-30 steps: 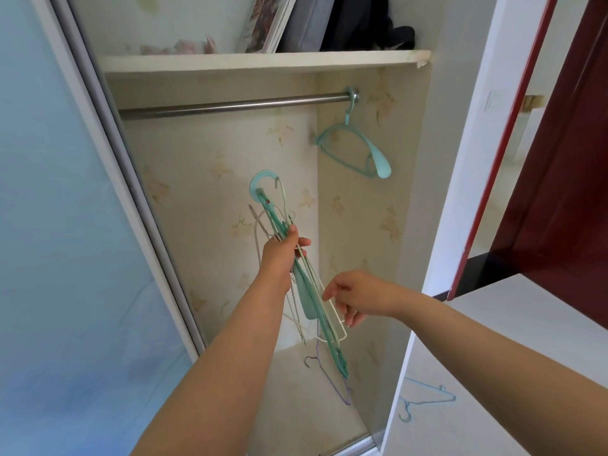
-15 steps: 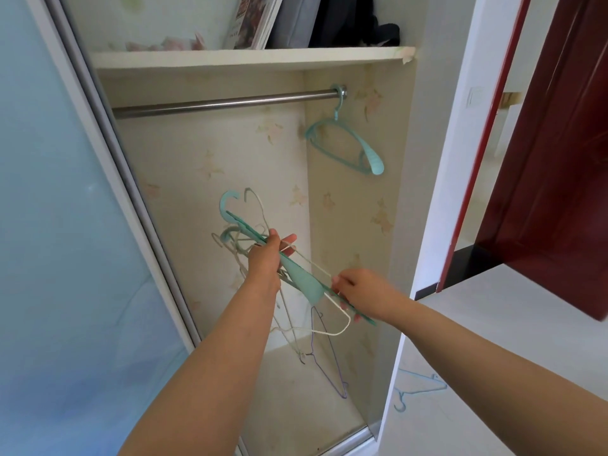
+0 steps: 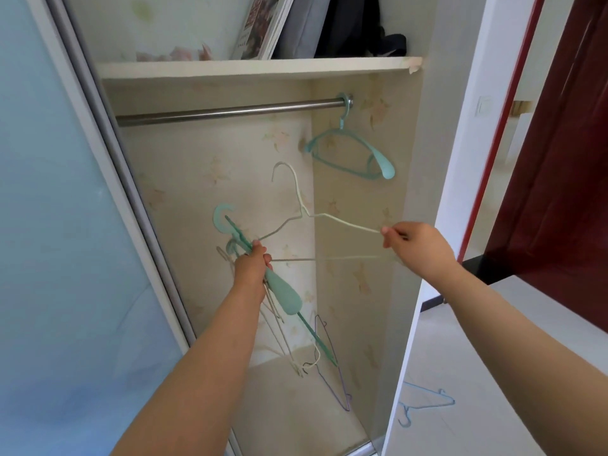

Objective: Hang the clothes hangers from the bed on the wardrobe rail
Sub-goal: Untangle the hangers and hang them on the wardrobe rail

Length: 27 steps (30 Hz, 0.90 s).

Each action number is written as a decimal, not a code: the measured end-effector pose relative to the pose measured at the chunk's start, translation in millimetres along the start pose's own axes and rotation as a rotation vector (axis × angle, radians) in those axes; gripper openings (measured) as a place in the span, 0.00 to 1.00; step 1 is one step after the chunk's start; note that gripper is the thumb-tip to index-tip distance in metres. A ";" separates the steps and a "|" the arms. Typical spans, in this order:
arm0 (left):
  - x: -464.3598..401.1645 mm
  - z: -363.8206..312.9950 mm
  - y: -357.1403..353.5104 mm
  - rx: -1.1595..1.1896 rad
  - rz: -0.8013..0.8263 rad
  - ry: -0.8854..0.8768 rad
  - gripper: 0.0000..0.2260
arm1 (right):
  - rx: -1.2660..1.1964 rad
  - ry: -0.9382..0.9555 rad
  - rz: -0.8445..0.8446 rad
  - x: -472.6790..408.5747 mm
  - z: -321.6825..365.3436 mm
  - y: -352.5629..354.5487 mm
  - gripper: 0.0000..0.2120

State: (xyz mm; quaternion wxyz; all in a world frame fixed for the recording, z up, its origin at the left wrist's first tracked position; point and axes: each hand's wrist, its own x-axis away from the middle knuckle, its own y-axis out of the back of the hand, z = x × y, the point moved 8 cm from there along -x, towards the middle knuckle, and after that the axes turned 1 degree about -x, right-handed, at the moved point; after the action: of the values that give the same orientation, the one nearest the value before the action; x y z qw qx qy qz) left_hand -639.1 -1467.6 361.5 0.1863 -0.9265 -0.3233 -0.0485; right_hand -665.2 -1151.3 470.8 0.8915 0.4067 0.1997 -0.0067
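Observation:
My left hand [image 3: 253, 268] grips a bundle of hangers [image 3: 284, 297]: a teal plastic one and several thin wire ones that dangle below my fist. My right hand [image 3: 416, 245] pinches the right shoulder end of a pale wire hanger [image 3: 342, 222], held out level with its hook pointing up; its left end still reaches into the bundle. The steel wardrobe rail [image 3: 230, 110] runs above both hands. One teal plastic hanger [image 3: 348, 153] hangs at the rail's right end, against the side wall.
A shelf [image 3: 256, 65] above the rail holds books and dark bags. A frosted sliding door [image 3: 65, 225] stands at the left. A purple wire hanger [image 3: 332, 357] leans inside the wardrobe, low down. On the floor to the right lies a light blue wire hanger [image 3: 424, 403], near a dark red door [image 3: 559, 159].
My right hand has drawn the pale wire hanger out of the bundle, up and to the right. The left hand has lowered and tilted the remaining hangers.

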 end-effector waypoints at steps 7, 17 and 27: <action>-23.3 5.2 19.0 -0.106 -0.088 0.036 0.12 | -0.249 -0.058 -0.065 -38.6 -11.7 43.4 0.20; -32.9 -17.9 -18.6 -0.061 -0.030 0.019 0.09 | -0.060 -0.076 0.073 -107.2 19.3 -4.1 0.20; -18.6 -42.9 -43.4 0.050 0.179 -0.040 0.02 | 0.010 -0.107 0.126 -169.1 69.6 -23.4 0.17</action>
State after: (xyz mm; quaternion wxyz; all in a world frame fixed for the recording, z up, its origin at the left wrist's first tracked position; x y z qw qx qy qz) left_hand -679.2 -1463.3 410.9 0.2063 -0.9476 -0.2438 -0.0048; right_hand -800.5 -1243.1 556.1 0.8976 0.4217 0.1259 0.0266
